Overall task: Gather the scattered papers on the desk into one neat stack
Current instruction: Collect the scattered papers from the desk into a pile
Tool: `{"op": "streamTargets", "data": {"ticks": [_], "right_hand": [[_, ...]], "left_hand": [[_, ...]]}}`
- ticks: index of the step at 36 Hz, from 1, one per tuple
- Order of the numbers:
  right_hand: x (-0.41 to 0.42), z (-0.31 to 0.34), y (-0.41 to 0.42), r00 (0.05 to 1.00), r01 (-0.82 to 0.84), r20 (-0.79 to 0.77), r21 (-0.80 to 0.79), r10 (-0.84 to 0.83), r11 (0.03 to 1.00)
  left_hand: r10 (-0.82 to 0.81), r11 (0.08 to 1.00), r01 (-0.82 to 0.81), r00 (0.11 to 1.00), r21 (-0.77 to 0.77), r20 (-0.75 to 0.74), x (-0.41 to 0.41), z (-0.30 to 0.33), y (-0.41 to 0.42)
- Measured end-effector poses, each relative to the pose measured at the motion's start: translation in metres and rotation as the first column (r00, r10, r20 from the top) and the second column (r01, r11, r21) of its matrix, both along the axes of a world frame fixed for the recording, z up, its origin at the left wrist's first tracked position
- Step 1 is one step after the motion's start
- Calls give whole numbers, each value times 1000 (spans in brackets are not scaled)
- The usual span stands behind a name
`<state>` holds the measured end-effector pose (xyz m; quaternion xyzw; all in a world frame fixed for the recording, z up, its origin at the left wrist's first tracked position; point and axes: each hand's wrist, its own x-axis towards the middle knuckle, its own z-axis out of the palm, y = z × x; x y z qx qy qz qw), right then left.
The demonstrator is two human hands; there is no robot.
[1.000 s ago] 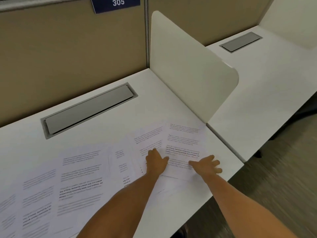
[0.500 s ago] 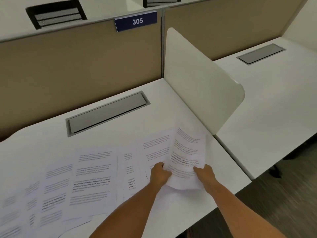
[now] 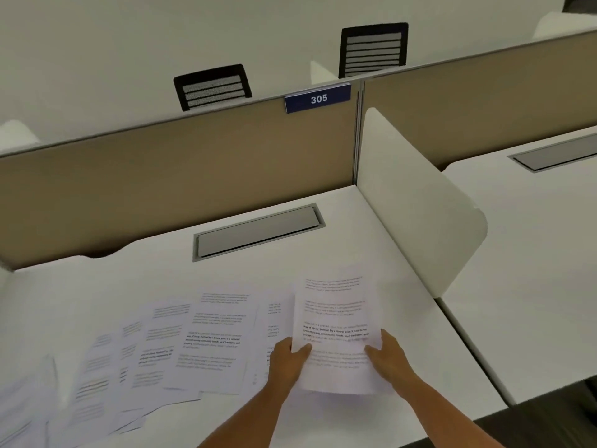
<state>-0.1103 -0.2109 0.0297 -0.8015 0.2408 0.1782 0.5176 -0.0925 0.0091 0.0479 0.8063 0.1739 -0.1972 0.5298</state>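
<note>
Fingers (image 3: 300, 350) of both my left hand (image 3: 287, 360) and right hand (image 3: 389, 357) pinch the lifted sheet (image 3: 336, 331) by its side edges, just right of the scattered papers (image 3: 181, 344) on the desk (image 3: 323, 253). Pinching harder could, I judge, buckle or crease this limp page

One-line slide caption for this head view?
Both hands, left hand and right hand, hold a printed sheet beside scattered papers.

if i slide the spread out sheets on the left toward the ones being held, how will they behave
The spread sheets overlap loosely on the smooth white desk, so they would probably slip and fan apart rather than move together. They look thin and floppy; edges may buckle when pushed. The held sheets need both the left hand and right hand, which suggests little stiffness.
</note>
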Motion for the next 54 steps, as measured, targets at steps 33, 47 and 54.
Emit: {"op": "streamTargets", "data": {"ticks": [33,47,54], "right_hand": [[45,-46,16,972,14,-200,-468,-121,884],[73,-47,22,961,-187,-275,-545,36,817],[70,-48,33,949,-176,-316,-468,23,866]], "left_hand": [[-109,851,152,988,503,-113,27,-63,10],[69,882,31,979,470,-193,72,-69,-4],[55,875,67,970,480,-237,75,-71,-2]]}}
